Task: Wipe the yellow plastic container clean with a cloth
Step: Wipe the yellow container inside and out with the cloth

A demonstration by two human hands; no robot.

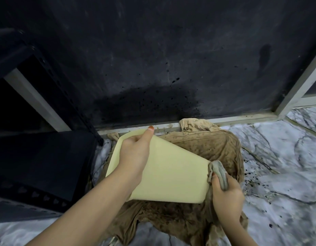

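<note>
The pale yellow plastic container [173,176] lies tipped on its side, its flat outer face up, above a brown dirty cloth. My left hand [134,153] grips its upper left rim, thumb along the edge. My right hand [226,196] holds a small grey cloth [220,173] bunched against the container's right corner edge. The inside of the container is hidden from view.
A large brown stained cloth [207,150] is spread on the marble floor [281,157] under the container. A dark glass pane with a metal frame [224,119] stands right behind. A black perforated metal rack [38,157] is at left. Dirt specks dot the floor at right.
</note>
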